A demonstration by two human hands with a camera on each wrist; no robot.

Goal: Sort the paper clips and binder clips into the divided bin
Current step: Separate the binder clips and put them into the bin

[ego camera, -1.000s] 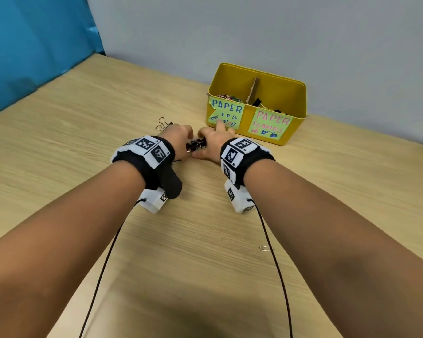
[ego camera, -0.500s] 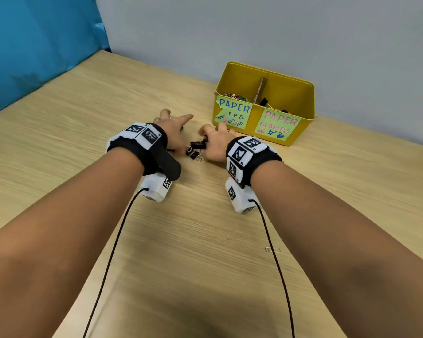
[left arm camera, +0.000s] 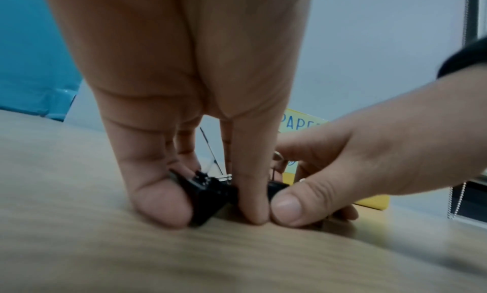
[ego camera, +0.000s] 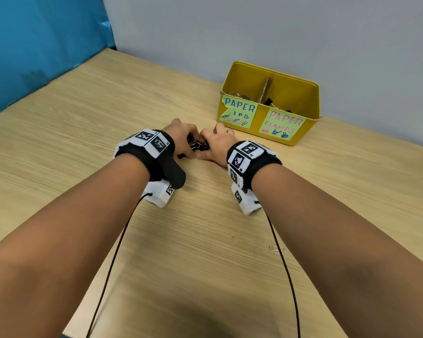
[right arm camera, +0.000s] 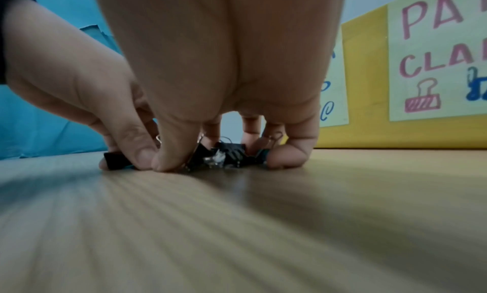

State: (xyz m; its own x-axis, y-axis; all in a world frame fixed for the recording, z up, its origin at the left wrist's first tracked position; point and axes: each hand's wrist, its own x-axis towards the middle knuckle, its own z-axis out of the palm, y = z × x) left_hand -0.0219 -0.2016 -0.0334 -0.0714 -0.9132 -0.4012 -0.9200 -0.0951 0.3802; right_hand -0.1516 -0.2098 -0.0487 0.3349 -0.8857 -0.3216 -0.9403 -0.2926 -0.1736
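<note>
A small heap of black binder clips (ego camera: 198, 145) lies on the wooden table, and both hands are closed in on it. My left hand (ego camera: 185, 142) curls its fingers round the clips' left side and grips one black clip (left arm camera: 202, 195) against the table. My right hand (ego camera: 211, 145) cups the right side, with clips (right arm camera: 226, 153) under its curled fingers. The yellow divided bin (ego camera: 259, 120) stands just beyond, to the right. Its left half is labelled for paper clips and its right half for paper clamps. Coloured paper clips (ego camera: 238, 95) show in the left half and black clips (ego camera: 269, 101) in the right.
One loose silver paper clip (ego camera: 276, 248) lies on the table beside my right forearm. A cardboard divider (ego camera: 266, 90) splits the bin. A grey wall runs behind the bin and a blue panel (ego camera: 39, 45) closes the left side. Wrist-camera cables trail toward me.
Half a second ago my left hand was spread, apart from the pile. It has since closed in on the clips from the left, meeting my right hand.
</note>
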